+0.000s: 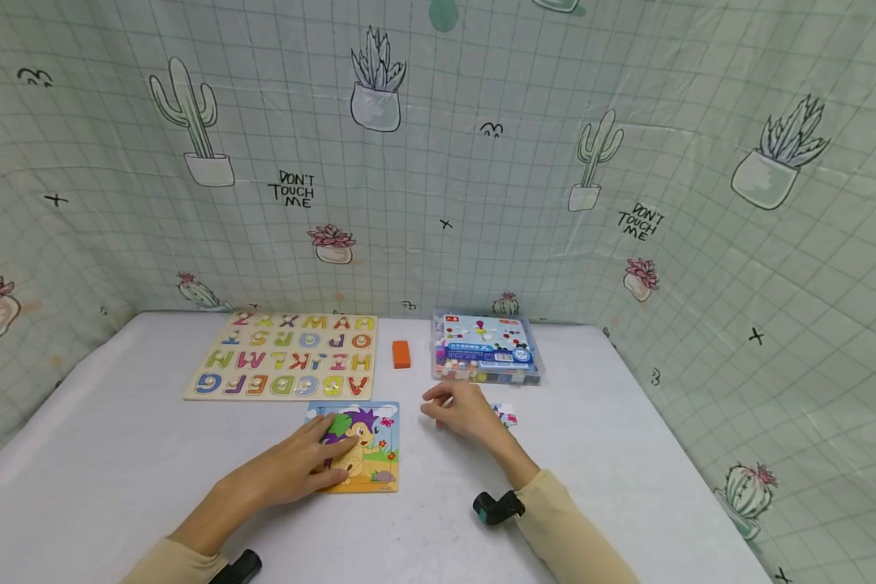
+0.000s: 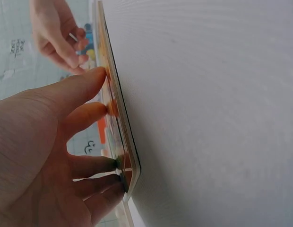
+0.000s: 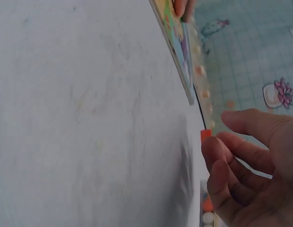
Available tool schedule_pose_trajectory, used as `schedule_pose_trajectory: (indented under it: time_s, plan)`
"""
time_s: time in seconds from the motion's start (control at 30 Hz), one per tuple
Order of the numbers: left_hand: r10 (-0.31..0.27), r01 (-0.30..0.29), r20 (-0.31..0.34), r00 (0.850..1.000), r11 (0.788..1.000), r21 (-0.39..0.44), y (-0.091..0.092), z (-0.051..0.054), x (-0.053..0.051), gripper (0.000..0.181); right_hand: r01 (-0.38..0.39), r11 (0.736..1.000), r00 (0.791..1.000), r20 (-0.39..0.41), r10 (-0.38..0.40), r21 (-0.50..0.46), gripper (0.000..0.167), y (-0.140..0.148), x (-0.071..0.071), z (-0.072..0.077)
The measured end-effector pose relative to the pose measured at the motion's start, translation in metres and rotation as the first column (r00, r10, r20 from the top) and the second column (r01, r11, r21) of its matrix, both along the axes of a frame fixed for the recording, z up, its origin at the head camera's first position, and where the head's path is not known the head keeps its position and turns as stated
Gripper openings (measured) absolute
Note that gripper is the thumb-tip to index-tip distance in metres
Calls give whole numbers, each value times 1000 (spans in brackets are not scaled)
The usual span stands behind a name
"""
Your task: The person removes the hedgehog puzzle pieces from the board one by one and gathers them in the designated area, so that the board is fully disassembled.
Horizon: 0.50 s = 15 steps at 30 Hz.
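Note:
A hedgehog picture puzzle [image 1: 383,478] lies flat on the table in the head view. The left hand [image 1: 295,466] rests on its left part, fingers spread, and hides some of the picture. In the left wrist view, the left fingertips [image 2: 100,78] press on the puzzle's face. To the right of the puzzle, the right hand [image 1: 463,410] hovers above the table with loosely bent fingers. Nothing shows between its thumb and fingers in the right wrist view. Behind this hand is a small picture piece [image 1: 509,418], partly hidden by it.
A wooden alphabet board [image 1: 281,393] with coloured letters lies at the back left. An orange block [image 1: 401,354] sits between it and a clear plastic box [image 1: 486,349] of coloured parts. A patterned cloth [image 1: 438,162] walls the table's back and sides.

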<state>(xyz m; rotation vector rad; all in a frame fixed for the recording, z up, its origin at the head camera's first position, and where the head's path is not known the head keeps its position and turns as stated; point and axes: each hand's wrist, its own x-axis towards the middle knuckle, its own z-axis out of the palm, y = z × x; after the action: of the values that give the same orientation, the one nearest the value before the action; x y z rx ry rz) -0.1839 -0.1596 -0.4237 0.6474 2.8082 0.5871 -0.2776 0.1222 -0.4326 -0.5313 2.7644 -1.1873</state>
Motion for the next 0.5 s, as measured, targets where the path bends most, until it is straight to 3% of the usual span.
schedule_pose_trajectory:
  time_s: [0.2,0.5]
  plan:
    - [2,-2,17,1000,1000,-2,-1,0,-2,52,-69,998,998,-7,69,5,22,-23,1,2]
    - [1,-1,18,1000,1000,-16,-2,0,-3,51,-110,993,994,-21,111,37,19,-53,3,0]
